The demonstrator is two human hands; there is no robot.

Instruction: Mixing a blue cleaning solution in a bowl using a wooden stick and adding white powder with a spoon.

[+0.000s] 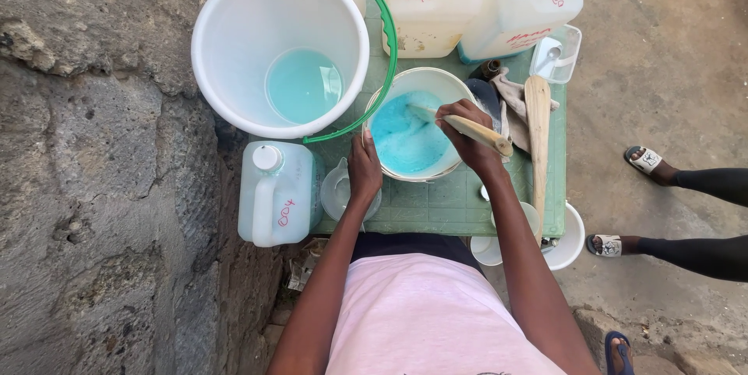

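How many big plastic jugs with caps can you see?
3. Two white jugs stand side by side at the table's far edge; one pale blue jug sits at the near left corner. Others may be hidden.

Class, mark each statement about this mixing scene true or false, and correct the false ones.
1. The right hand holds a wooden stick in the bowl. True.
2. The bowl's liquid is red. False: it is blue and foamy.
3. The left hand rests at the bowl's rim. True.
4. The big white bucket is dry. False: blue liquid lies at its bottom.
5. The bucket's handle is green. True.
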